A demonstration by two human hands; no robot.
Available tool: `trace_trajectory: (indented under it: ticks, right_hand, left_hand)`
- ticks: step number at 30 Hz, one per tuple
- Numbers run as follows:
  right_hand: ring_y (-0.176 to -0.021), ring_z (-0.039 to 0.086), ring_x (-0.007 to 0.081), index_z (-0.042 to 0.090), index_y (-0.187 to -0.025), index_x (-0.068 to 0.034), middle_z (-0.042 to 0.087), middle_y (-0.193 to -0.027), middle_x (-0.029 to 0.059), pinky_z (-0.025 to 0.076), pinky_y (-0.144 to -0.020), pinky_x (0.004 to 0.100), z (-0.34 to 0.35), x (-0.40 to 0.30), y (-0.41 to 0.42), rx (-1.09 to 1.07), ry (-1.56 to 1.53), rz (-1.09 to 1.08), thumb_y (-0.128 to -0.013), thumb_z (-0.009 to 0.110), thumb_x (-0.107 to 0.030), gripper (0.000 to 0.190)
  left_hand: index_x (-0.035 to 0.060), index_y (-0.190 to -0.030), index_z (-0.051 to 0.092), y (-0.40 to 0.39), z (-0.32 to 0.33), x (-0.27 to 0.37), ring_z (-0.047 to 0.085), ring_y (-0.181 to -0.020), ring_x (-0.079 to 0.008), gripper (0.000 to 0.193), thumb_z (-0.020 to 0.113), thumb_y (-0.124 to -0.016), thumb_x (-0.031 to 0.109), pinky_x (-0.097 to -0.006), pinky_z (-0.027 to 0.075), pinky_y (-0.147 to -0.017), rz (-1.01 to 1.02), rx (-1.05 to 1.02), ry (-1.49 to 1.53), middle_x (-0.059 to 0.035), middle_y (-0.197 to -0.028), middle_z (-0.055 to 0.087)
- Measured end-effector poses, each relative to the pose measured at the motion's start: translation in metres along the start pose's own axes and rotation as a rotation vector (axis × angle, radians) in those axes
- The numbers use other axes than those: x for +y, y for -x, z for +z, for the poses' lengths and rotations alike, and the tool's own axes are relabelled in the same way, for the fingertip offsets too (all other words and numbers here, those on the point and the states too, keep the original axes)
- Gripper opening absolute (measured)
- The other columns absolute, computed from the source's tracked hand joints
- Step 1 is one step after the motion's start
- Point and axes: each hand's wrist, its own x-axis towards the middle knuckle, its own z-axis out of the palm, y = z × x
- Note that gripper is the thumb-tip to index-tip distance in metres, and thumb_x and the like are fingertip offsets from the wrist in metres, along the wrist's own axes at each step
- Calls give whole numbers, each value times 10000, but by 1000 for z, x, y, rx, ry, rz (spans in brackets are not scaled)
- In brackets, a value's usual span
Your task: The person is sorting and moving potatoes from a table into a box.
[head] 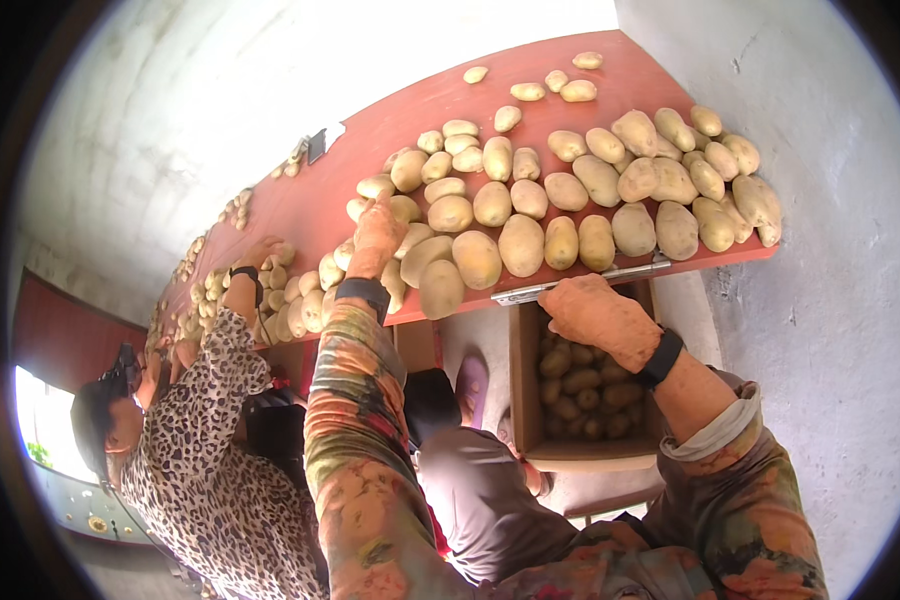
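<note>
My left hand (379,229) reaches over the table, its fingertips among potatoes at the left of the near group; whether it grips one is unclear. My right hand (600,319) is curled round a long, flat metal tool (521,294) at the table's front edge; its fingers partly hide the tool. Just beyond it, large pale-yellow potatoes (521,245) lie in uneven rows. More potatoes are heaped towards the right end (675,180), and several smaller ones (577,91) lie farther back. Both wrists wear dark bands.
Beneath the table (420,101), a cardboard box (592,454) holds potatoes. A wall (832,247) borders the right side. At left, a co-worker in a leopard-print top (217,480) reaches over another potato pile (277,289). A small dark device (316,146) sits at the far edge.
</note>
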Motion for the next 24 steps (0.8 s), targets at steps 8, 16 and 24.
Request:
trace_trajectory:
  ticks: [8, 16, 24]
  right_hand:
    - [-781, 699, 298, 714, -816, -37, 693, -790, 166, 552, -650, 413, 4, -4, 5, 72, 56, -40, -776, 574, -77, 150]
    - [-802, 697, 305, 706, -815, -25, 692, -814, 176, 553, -668, 418, 2, -2, 6, 75, 21, -58, -751, 582, -76, 148]
    - [-842, 658, 330, 661, -926, -32, 675, -846, 165, 524, -755, 440, -22, 12, -2, -53, -46, -26, -785, 659, -180, 204]
  left_hand:
    - [84, -1263, 479, 9, 2, 12, 514, -1141, -404, 547, 674, -752, 99, -470, 467, -928, -45, 15, -233, -213, -1277, 471]
    - [49, -1140, 518, 28, -12, 9, 588, -994, -390, 464, 711, -741, 188, -450, 501, -833, 67, 153, -227, -206, -1084, 589]
    - [-15, -1160, 607, 89, -79, 37, 607, -760, -152, 509, 677, -786, 323, -288, 501, -665, -22, -191, 721, -111, -926, 666]
